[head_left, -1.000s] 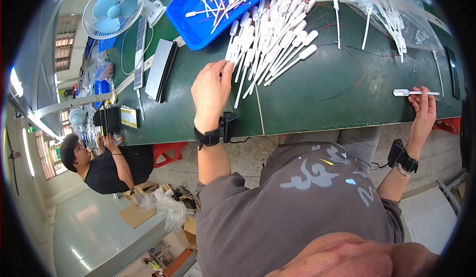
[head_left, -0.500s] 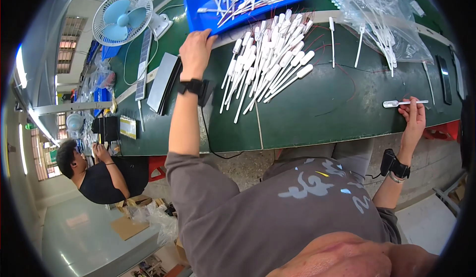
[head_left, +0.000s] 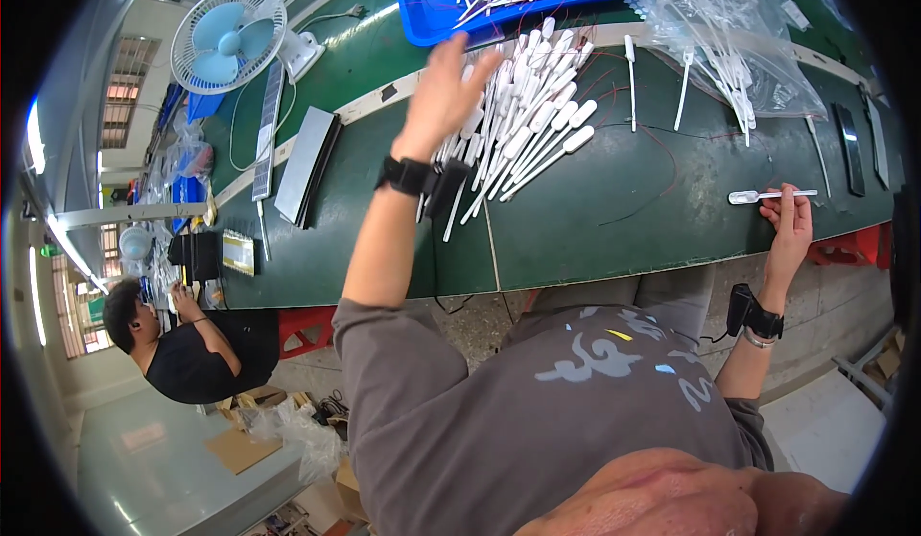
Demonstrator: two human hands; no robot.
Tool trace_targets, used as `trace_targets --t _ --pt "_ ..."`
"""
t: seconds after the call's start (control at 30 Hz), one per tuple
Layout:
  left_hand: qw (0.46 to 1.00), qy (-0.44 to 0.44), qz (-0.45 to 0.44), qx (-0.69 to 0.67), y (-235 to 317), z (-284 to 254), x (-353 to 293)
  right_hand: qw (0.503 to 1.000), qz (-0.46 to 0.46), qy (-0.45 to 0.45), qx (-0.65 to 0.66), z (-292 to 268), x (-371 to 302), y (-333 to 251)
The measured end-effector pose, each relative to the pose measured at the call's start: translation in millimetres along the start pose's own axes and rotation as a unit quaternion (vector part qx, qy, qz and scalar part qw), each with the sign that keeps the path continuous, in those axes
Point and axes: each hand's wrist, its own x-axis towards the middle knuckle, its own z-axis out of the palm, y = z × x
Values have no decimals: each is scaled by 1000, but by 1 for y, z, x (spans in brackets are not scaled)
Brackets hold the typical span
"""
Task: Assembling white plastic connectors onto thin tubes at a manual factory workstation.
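My right hand (head_left: 789,227) pinches a translucent plastic dropper (head_left: 744,198) by its thin stem at the right front of the green table. Its bulb end points left. My left hand (head_left: 443,100), slightly blurred, has its fingers spread and holds nothing. It is over the left side of a heap of white-bulbed droppers (head_left: 537,119), just below the blue tray (head_left: 422,30). More droppers with thin red wires lie in that tray. Part of the heap is hidden behind my left hand and wrist.
A clear plastic bag (head_left: 782,66) with droppers lies at the back right, near a dark flat bar (head_left: 848,149). Grey flat plates (head_left: 309,167) are stacked to the left. Beyond stands a fan (head_left: 228,42). At far left a person in black (head_left: 197,354) works.
The blue tray has shifted right and away from me. My left hand has let go of its near-left corner and moved right over the heap. My right hand still holds the dropper.
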Motion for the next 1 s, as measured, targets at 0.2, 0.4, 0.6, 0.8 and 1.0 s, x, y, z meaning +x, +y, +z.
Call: trace_targets --t 0.2,0.4,0.6,0.8,1.0 --pt "980 -115 102 124 59 21 -38 1000 -4 -5 -5 1 -3 -3" --pt "972 -139 152 109 61 25 -66 1000 -15 0 -19 6 -4 -4" --pt "966 -121 154 168 42 5 -97 1000 -14 2 -14 4 -3 -3" --pt "966 -126 135 184 -2 -32 -116 1000 -14 11 -17 4 -4 -4" --pt "971 -119 91 188 -59 -69 -127 1000 -21 1 -12 7 -5 -4"
